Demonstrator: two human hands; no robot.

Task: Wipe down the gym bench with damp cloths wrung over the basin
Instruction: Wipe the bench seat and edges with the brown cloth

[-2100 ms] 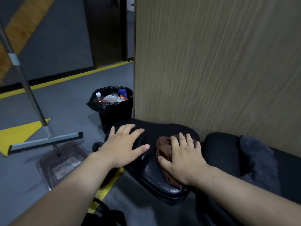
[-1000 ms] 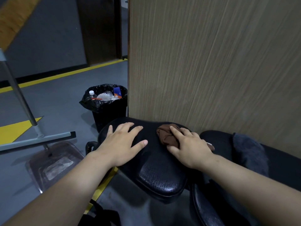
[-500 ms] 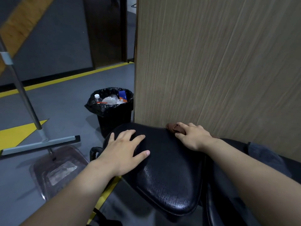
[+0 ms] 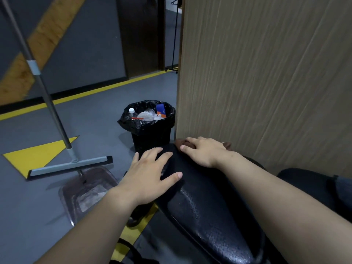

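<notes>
The right grip [image 4: 204, 152] lies flat with fingers nearly straight, pressing a brown cloth [image 4: 179, 142] onto the far edge of the black padded counter [image 4: 209, 206], just beside the wooden panel [image 4: 266, 82]. The cloth sits mostly under the palm, showing only past the fingertips and behind the wrist. The left grip [image 4: 150, 176] rests released, fingers spread, on the pad nearby, holding nothing.

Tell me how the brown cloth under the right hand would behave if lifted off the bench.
Probably floppy: the brown cloth lies bunched in soft folds under the right hand, so it would likely droop. Probably light, since the hand nearly covers it. It may slide easily, since the bench pad looks glossy.
</notes>
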